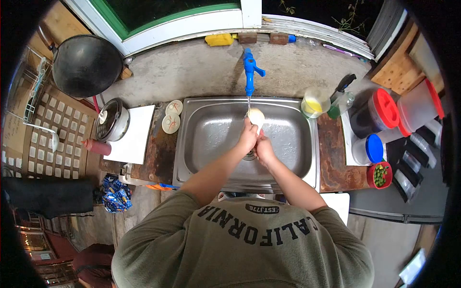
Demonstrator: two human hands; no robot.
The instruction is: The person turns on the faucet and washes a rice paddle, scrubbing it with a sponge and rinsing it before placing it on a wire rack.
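Over the steel sink (192,149), my left hand (247,138) is closed around a pale, rounded object (257,116), whose exact kind I cannot make out. Water runs from the blue faucet (249,72) down beside and onto it. My right hand (263,147) is just below and to the right, its fingers curled at the object's lower end. The fingers partly hide that lower part, so how the right hand grips it is hard to see.
Left of the sink lie small patterned saucers (170,123), a lidded pot (113,122) and a pinkish-red bottle (97,147). A black wok (86,66) hangs beyond. To the right stand a plastic pitcher (314,103), red-lidded containers (384,109) and a red bowl of small green fruits (379,175).
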